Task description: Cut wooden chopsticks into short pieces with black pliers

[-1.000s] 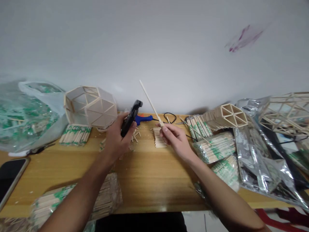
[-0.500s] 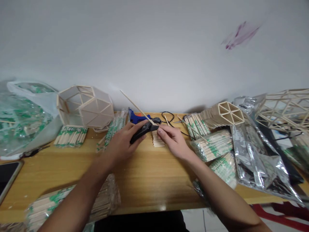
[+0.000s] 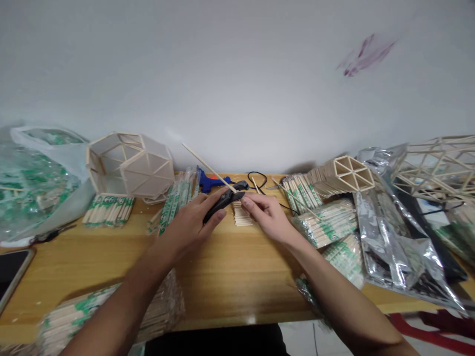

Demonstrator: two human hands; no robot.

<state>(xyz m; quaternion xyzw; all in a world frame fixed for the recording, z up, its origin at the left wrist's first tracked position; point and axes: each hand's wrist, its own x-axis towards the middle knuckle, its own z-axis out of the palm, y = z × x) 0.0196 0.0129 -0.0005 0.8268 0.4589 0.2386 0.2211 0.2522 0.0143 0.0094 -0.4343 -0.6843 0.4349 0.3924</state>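
Observation:
My left hand (image 3: 196, 212) is wrapped round the handles of black pruning shears (image 3: 219, 203), with the thumb along the near side. A slim wooden chopstick (image 3: 208, 165) slants up and left from between the jaws. At its lower end, my right hand (image 3: 267, 213) pinches the stick close to the blades, though the fingers hide the very tip. Beneath the hands, a row of short cut stick pieces (image 3: 242, 216) lies on the wooden table (image 3: 230, 277). A blue glue gun (image 3: 210, 183) rests behind the shears.
Frameworks of glued sticks stand at left (image 3: 129, 165) and right (image 3: 438, 168), beside a hexagonal stick tube (image 3: 354, 173). Packs of chopsticks (image 3: 328, 222) lie on both sides. A plastic bag (image 3: 40, 183), a phone (image 3: 15, 272) and silvery wrapping (image 3: 401, 252) flank the work.
The handles of the shears have come closer together in my left hand. The chopstick's upper end has dropped slightly and shifted left. My right hand stays nearly still.

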